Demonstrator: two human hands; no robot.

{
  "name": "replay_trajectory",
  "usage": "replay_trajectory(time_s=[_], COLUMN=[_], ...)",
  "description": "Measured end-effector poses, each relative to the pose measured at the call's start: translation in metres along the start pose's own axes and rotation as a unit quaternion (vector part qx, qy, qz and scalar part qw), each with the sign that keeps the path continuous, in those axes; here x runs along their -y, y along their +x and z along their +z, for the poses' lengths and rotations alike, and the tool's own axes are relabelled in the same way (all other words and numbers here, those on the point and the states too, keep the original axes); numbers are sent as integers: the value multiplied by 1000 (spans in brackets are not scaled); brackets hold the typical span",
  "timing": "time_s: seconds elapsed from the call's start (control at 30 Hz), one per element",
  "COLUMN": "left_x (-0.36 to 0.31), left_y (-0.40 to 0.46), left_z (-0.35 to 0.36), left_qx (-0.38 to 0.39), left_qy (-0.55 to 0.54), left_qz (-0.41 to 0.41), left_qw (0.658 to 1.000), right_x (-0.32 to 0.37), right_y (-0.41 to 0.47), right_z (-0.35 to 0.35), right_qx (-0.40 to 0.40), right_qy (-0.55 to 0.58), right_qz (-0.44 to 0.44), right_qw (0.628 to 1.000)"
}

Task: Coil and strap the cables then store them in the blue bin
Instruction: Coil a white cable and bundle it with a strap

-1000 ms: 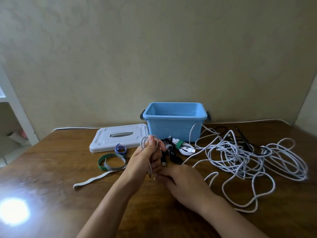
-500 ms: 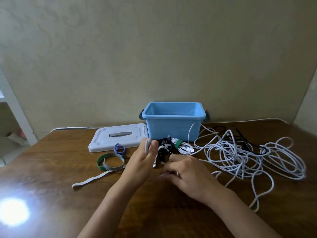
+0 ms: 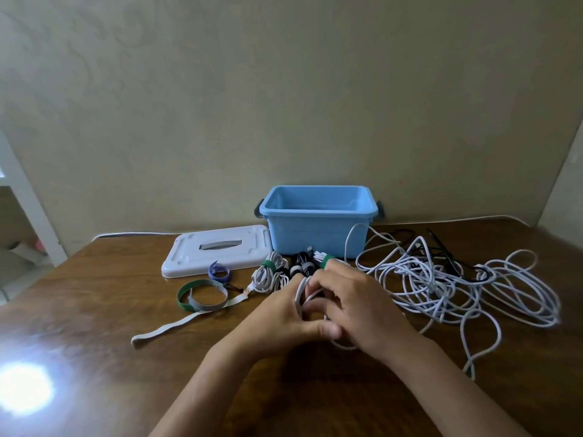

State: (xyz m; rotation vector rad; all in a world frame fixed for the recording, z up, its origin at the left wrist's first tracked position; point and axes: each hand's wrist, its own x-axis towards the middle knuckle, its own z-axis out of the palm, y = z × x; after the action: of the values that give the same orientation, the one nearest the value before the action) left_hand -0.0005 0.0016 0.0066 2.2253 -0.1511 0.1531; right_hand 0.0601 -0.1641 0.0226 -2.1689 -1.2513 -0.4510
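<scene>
White cable (image 3: 302,290): small coil held low over the table (image 3: 104,310), in front of the blue bin (image 3: 318,228).
Left hand (image 3: 277,323): fingers curled round the coil.
Right hand (image 3: 356,307): fingers bent, pinching the same coil.
Loose cable (image 3: 457,279): tangled to the right.

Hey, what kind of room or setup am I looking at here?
Probably a room in a home, used as a plain work spot: a wooden table pushed against a bare beige wall, with a small blue bin, its white lid and a tangle of white cable being sorted by hand.
</scene>
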Motion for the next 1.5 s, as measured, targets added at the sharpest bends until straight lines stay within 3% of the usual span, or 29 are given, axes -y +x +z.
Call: replay_trajectory(time_s=[0.1,0.17,0.33,0.5,0.77,0.93,1.03,1.17,1.33,1.5], left_x=[1,1,-6,-14,-17,-21,-24,-19,-12,-13], left_y=[0,-1,-5,-7,-4,-4,-2,0,3,3], left_z=[-2,-2,1,-6,5,10,15,15,18,13], left_qx=[-1,-3,-15,-52,-58,-42,-84,-126,-185,-242], left_qy=[82,75,-76,-206,-217,-232,-229,-136,-43,-49], left_qz=[-10,-1,-22,-88,-91,-72,-45,-6,20,9], left_qw=[997,997,997,973,970,969,969,983,982,969], right_x=[-3,-7,-14,-20,-11,-11,-11,-8,-5,-3], right_y=[-2,-2,1,0,0,-2,-3,-3,-4,-2], right_z=[-3,-6,-8,-11,0,2,6,7,8,3], right_qx=[-58,-89,-73,-83,-155,-122,-70,-4,16,44], right_qy=[-51,-59,22,-24,81,68,59,34,55,24], right_qz=[1,28,22,67,79,105,105,101,92,95], right_qw=[997,994,997,994,981,985,990,994,994,994])
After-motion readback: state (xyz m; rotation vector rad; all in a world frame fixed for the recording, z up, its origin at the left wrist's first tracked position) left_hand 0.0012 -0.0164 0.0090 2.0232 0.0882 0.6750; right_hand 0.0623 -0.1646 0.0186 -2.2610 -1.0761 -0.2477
